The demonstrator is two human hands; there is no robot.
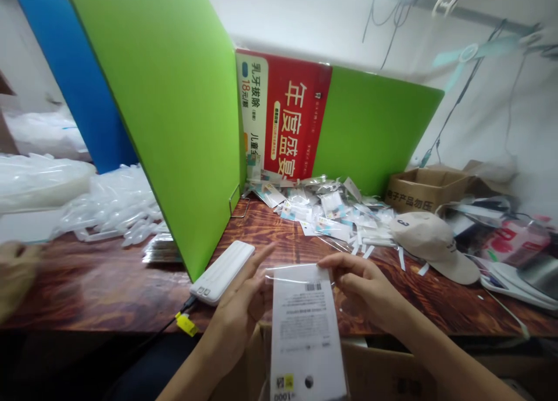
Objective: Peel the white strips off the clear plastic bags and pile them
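Note:
A white printed card in a clear plastic sleeve hangs upright in front of me, with a barcode near its top and a round hole near its bottom. My right hand pinches the sleeve's top right corner between thumb and fingers. At the left edge of the sleeve is my left hand, its fingers stretched out and apart; whether it touches the plastic is hard to see. Just beyond that hand lies a white power bank with a black cable and a yellow tag at its near end.
A pile of packaged cards lies before a red and green board. A tall green panel divides the wooden table. At right are a beige cap and cardboard box. Another person's hand is at far left.

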